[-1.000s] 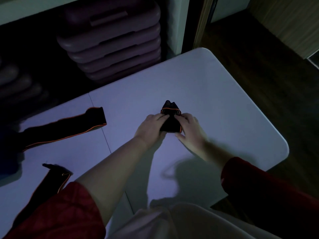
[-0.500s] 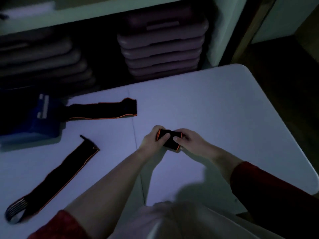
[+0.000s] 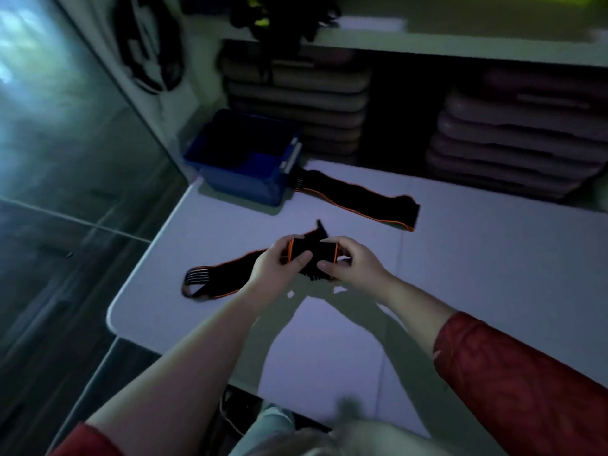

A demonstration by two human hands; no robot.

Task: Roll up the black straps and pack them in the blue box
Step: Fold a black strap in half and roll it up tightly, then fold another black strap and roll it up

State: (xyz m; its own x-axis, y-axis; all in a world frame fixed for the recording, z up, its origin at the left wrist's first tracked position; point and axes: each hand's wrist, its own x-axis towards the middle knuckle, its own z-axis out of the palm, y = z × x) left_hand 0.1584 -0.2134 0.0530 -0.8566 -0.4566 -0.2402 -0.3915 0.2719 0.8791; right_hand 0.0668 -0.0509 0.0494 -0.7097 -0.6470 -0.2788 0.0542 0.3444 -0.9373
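Observation:
A rolled black strap with orange edging (image 3: 312, 255) is held between my left hand (image 3: 279, 268) and my right hand (image 3: 352, 261), a little above the white table (image 3: 460, 291). Under my left hand lies a flat black strap (image 3: 217, 278), its striped looped end pointing to the table's left corner. Another flat black strap (image 3: 358, 199) lies farther back, one end touching the blue box (image 3: 243, 179). The blue box stands open at the table's far left corner; its inside is too dark to read.
Stacks of pinkish step platforms (image 3: 513, 139) fill the low shelf behind the table. Dark gear hangs on the white wall (image 3: 151, 54) at the upper left. The table's left edge (image 3: 144, 255) drops to a grey floor.
The view has swung left, so the blue box and both flat straps now sit ahead of me. My hands carried the rolled strap leftward, over the nearer flat strap.

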